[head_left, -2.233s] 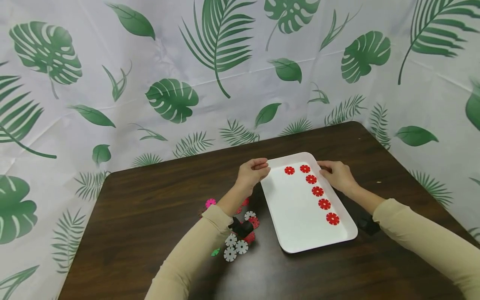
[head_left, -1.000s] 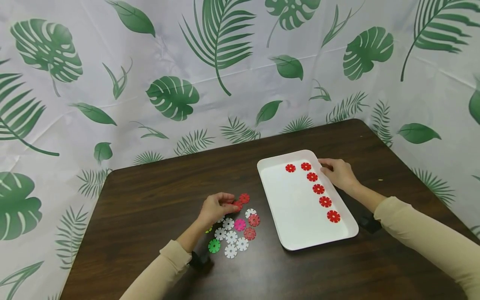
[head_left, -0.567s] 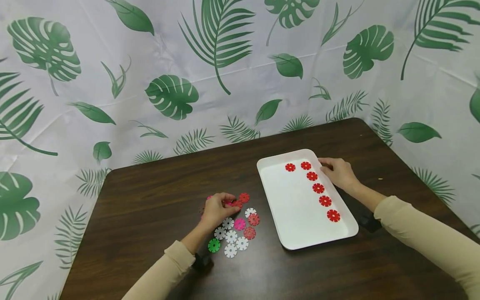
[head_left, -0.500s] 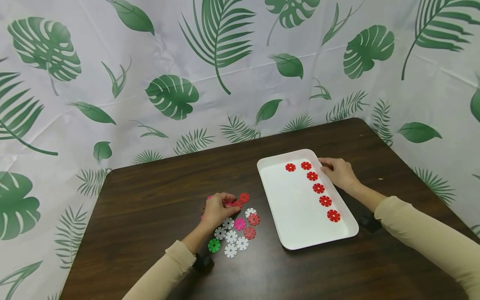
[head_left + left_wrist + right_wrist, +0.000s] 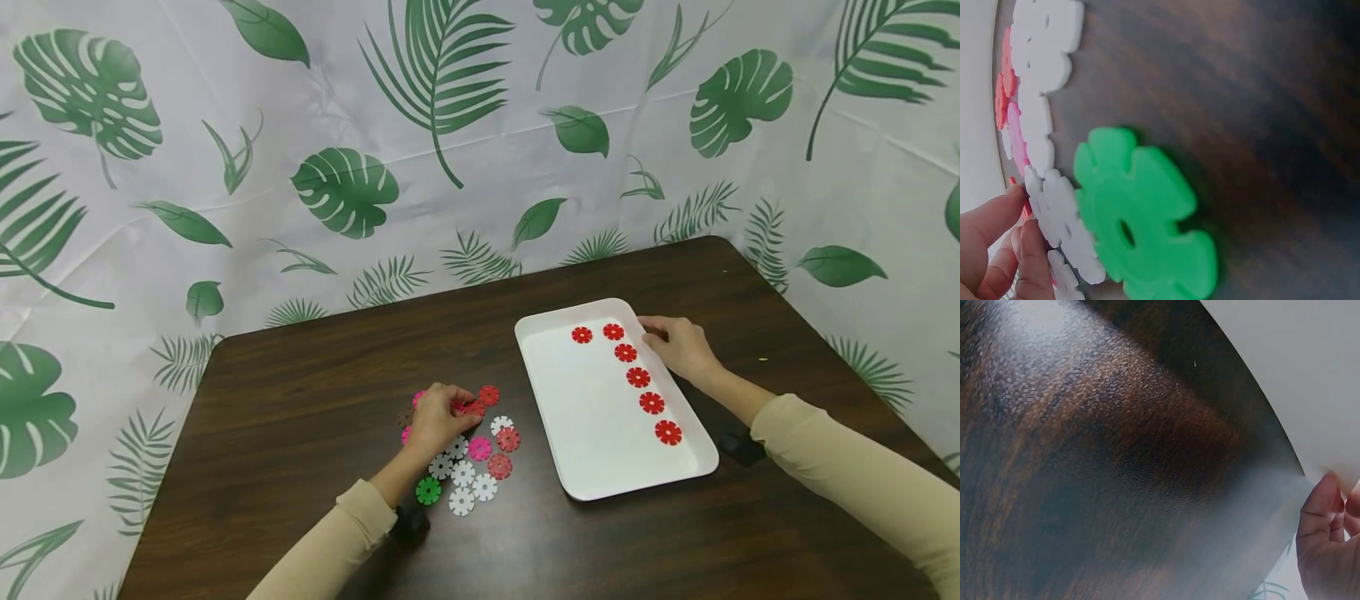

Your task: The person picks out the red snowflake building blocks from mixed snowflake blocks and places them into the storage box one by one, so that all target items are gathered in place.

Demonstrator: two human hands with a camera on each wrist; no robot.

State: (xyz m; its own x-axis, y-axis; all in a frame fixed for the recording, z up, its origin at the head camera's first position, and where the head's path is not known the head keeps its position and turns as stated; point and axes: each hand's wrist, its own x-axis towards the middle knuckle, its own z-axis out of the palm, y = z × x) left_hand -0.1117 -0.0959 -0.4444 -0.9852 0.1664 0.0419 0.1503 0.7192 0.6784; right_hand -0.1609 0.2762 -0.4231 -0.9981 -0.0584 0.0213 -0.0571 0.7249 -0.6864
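Red disc [image 5: 475, 408] among loose discs [image 5: 462, 474], lower centre of frame: left hand [image 5: 437, 419] pinches it between thumb and fingers. Right of centre, right hand [image 5: 680, 347] pinches the tray [image 5: 588, 417] edge, presumably for steadiness.

Ahead of me hangs a white cloth [image 5: 468, 221], lightly creased and printed with green foliage: a broad split leaf [image 5: 347, 198], a tall palm frond [image 5: 433, 79] and smaller sprigs along the bottom. To my right it turns a corner and carries on down that side. I'm at a dark brown table [image 5: 300, 367] with streaky wood grain and rounded far corners (a pale fleck [image 5: 762, 359] lies toward its right edge). Light leaves a soft sheen on the part of the tabletop close to me.
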